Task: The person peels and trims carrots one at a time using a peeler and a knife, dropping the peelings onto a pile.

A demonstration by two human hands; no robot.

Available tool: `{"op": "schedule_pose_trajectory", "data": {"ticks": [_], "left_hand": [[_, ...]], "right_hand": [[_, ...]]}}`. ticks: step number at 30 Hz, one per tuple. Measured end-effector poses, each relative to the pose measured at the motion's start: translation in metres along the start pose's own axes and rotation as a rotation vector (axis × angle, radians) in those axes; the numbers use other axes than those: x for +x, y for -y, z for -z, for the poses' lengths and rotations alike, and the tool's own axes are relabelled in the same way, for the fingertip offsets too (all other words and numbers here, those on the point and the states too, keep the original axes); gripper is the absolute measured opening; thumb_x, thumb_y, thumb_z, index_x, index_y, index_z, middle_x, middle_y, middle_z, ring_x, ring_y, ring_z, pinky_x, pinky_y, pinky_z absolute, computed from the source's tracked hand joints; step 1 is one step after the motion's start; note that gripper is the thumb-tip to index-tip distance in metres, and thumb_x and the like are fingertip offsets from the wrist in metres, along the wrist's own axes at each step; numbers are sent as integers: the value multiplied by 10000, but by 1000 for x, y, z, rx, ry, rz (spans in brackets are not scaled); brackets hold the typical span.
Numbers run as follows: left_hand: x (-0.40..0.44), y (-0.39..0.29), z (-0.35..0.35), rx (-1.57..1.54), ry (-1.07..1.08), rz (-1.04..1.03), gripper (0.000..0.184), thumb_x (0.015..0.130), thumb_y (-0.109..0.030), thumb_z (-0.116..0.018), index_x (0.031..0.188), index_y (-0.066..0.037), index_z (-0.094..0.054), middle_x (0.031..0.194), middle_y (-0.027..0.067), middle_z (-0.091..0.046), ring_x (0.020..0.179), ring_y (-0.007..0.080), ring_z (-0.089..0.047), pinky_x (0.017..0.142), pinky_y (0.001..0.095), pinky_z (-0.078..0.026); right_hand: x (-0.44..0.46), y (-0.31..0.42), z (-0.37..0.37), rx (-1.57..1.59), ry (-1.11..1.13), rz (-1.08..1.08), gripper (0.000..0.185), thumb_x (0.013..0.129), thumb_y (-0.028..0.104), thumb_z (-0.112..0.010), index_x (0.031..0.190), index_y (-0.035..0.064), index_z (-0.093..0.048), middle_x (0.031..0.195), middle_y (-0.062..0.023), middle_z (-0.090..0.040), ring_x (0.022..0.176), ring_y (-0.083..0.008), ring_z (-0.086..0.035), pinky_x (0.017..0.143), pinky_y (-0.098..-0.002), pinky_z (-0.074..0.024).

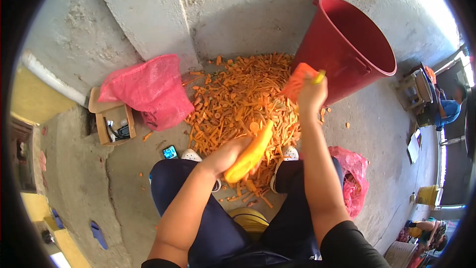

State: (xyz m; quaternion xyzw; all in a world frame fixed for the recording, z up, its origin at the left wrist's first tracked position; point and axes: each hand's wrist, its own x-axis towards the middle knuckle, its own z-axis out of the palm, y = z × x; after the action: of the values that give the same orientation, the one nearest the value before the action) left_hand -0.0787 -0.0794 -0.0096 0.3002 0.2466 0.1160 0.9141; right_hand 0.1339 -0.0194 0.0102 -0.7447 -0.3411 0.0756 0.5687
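Observation:
My left hand is closed around a thick, peeled carrot, its narrow end tilted up and away from me. Raised to the right of it, my right hand grips a broad, flat orange blade-like tool with a yellow handle; motion blurs it, so its exact kind is unclear. The tool is apart from the carrot. Below both hands spreads a large heap of orange peelings and cut pieces on the floor, reaching between my shoes.
A tall red bin stands behind the heap at the right. Pink sacks lie left and right. A cardboard box and a phone are at left. Two people sit at far right. A concrete wall closes the back.

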Motion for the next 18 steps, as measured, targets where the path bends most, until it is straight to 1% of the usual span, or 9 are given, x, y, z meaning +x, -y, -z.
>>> {"op": "schedule_pose_trajectory", "data": {"ticks": [1, 2, 4, 6, 7, 8, 14, 17, 18], "left_hand": [[-3, 3, 0, 14, -45, 1, 467, 864, -467, -331, 1034, -53, -463, 701, 79, -531, 575, 163, -550, 421, 272, -474], [-4, 5, 2, 28, -88, 5, 458, 863, -464, -341, 1027, -55, -465, 720, 77, -538, 588, 163, -555, 425, 273, -476], [0, 7, 10, 41, -292, -66, 434, 857, -451, -377, 1029, -63, -468, 754, 74, -548, 594, 155, -558, 431, 271, -480], [7, 7, 20, -16, -401, -109, 385, 843, -423, -432, 1004, -75, -477, 789, 59, -552, 657, 130, -558, 471, 284, -479], [8, 6, 18, -11, -410, -107, 383, 833, -420, -453, 997, -74, -481, 799, 58, -553, 667, 132, -555, 478, 287, -477], [7, 5, 16, -3, -419, -105, 382, 822, -417, -474, 991, -74, -484, 809, 57, -553, 678, 134, -553, 485, 289, -475], [9, 4, 22, -76, -313, -10, 426, 772, -416, -554, 988, -57, -480, 816, 56, -538, 691, 152, -555, 506, 282, -476], [11, 3, 22, -80, -316, -51, 420, 764, -378, -580, 999, -49, -463, 817, 57, -528, 703, 157, -555, 524, 297, -483], [12, 3, 21, -13, -365, -96, 412, 766, -361, -583, 1004, -48, -457, 816, 62, -532, 700, 161, -555, 530, 305, -485]], "right_hand": [[19, -3, 7, -4, -11, -258, 145, 852, 162, -475, 797, 28, -475, 614, -57, -500, 479, -131, -451, 452, -284, -391], [28, -19, 11, 44, -19, -130, 160, 849, 163, -488, 776, 23, -461, 626, -50, -491, 490, -125, -433, 470, -278, -370], [18, -11, 11, -25, -9, 88, 187, 846, 179, -505, 769, 17, -451, 613, -39, -468, 515, -109, -414, 490, -278, -359], [-8, 1, 5, 105, 135, 134, 204, 846, 203, -512, 774, 21, -453, 602, -33, -445, 534, -100, -402, 500, -271, -358], [-20, 17, 7, 189, 196, 83, 208, 848, 213, -510, 786, 21, -458, 602, -32, -434, 545, -98, -395, 504, -273, -358], [-23, 14, 7, 202, 271, -6, 189, 847, 219, -517, 865, 31, -504, 650, 28, -450, 593, -59, -391, 546, -218, -353], [-37, 14, 3, 171, 405, -39, 175, 851, 196, -507, 871, 22, -506, 658, 33, -441, 597, -52, -376, 544, -212, -339], [-35, 6, -1, 160, 377, 15, 230, 848, 206, -501, 732, 29, -411, 558, -28, -398, 510, -106, -361, 479, -287, -330], [-35, 6, 0, 156, 382, 8, 228, 848, 203, -499, 730, 29, -411, 555, -30, -396, 505, -108, -359, 477, -289, -329]]}}
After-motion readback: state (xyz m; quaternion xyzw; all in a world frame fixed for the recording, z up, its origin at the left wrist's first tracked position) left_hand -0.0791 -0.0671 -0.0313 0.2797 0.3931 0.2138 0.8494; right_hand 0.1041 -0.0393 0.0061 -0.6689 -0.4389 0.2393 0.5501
